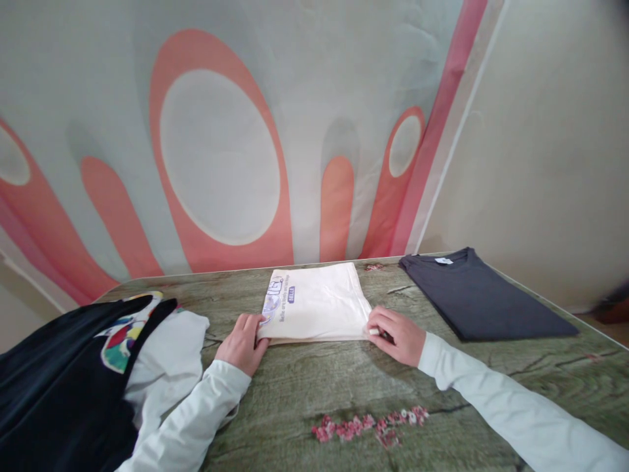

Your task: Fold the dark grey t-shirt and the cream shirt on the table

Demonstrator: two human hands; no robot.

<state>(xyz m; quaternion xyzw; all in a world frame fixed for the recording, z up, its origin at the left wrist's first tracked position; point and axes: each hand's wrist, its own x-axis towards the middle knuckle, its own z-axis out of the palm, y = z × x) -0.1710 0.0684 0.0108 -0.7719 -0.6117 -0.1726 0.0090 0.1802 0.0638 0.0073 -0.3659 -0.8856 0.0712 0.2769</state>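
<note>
A cream T-shirt [324, 305], folded into a rough rectangle, lies flat on the table in front of me. Purple print with the word BELLA runs down its left part. My left hand [243, 344] grips the near left corner, thumb below and fingers on top. At the near right corner, my right hand [396, 334] is closed with a bit of the cream cloth pinched in its fingers. Both hands rest low, close to the tabletop.
A folded dark grey T-shirt [472, 295] lies at the right of the wood-patterned table [275, 406]. Heaped at the left are a black garment [63, 380] with a coloured print and a white garment [170, 357]. Behind the table's far edge stands a patterned wall [304, 131].
</note>
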